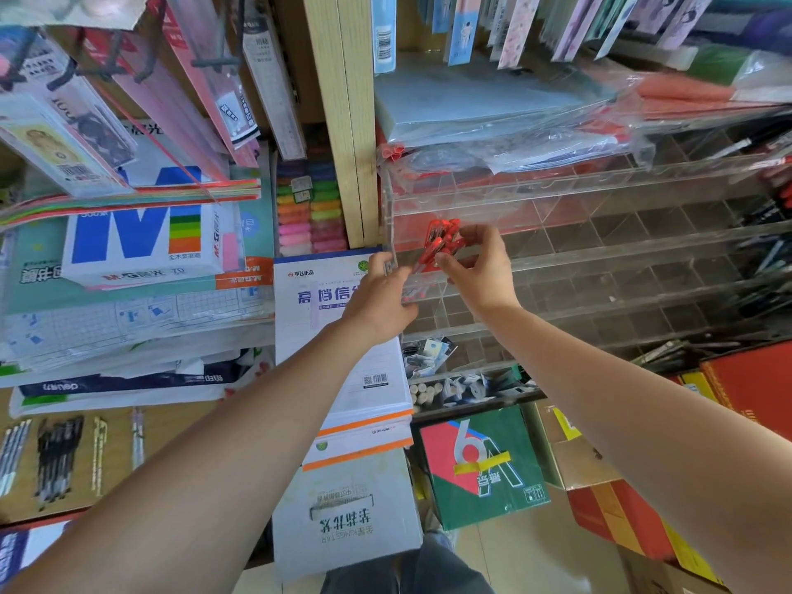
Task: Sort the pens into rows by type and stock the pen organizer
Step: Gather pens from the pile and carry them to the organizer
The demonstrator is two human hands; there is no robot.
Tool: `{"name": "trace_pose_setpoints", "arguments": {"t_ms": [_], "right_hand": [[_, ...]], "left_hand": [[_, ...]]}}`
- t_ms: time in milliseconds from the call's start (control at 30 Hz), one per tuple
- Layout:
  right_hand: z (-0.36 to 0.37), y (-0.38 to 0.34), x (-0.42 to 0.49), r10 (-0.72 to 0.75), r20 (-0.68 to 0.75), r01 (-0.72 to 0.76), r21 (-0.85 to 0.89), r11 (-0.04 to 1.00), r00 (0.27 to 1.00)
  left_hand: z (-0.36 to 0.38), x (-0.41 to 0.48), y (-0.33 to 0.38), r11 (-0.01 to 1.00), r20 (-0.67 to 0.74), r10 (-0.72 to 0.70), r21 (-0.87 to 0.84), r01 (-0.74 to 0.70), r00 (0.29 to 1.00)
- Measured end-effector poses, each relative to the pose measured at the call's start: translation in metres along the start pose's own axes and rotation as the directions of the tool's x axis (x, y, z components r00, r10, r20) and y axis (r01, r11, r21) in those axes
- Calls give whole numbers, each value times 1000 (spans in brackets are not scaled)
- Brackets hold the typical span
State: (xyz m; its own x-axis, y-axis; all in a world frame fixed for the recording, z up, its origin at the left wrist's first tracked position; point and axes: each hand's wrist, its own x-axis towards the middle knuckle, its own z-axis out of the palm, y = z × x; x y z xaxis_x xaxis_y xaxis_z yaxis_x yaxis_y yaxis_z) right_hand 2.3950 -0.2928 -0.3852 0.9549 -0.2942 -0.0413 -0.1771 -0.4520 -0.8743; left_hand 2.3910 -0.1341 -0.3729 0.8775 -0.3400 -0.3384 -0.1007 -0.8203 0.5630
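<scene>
You hold the bundle of red plastic pens [441, 242] just off centre toward 1 o'clock, against the left end of the clear acrylic tiered pen organizer [600, 255], which runs out toward 3 o'clock. Your left hand [379, 289] curls round the lower barrels, partly behind the organizer's side wall, and your right hand [475, 267] pinches the bundle just below the caps. Both hands are clamped on the pens. The step looks like seating this red batch in one of the leftmost cells. Square the tips with the right hand first, so that no barrel sticks out and catches the acrylic lip. Pick one cell and tilt the bundle to match the slope of its tier. Let the left hand guide the low ends in, then loosen the right-hand pinch once the barrels rest on the floor of the cell. The dark pens [763, 250] sit far off at 3 o'clock, so give red its own row here.
</scene>
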Motion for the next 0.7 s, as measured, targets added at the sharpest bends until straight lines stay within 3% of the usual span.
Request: {"name": "trace_pose_setpoints", "arguments": {"t_ms": [233,433,567,700], "right_hand": [[-8,-4,-22,-75,-84,74,-12,997,994],[20,-29,-59,-120,179,99,125,987,976],[67,-54,-94,-132,335,88,142,986,933],[134,-72,-135,-136,463,99,102,990,876]], "left_hand": [[4,-16,4,1000,-239,-2,-27,-4,971],[3,-50,-20,984,-439,-125,-172,53,890],[-3,-83,-67,940,-430,-275,-310,145,860],[-12,-129,-134,917,-405,-349,-331,221,845]]}}
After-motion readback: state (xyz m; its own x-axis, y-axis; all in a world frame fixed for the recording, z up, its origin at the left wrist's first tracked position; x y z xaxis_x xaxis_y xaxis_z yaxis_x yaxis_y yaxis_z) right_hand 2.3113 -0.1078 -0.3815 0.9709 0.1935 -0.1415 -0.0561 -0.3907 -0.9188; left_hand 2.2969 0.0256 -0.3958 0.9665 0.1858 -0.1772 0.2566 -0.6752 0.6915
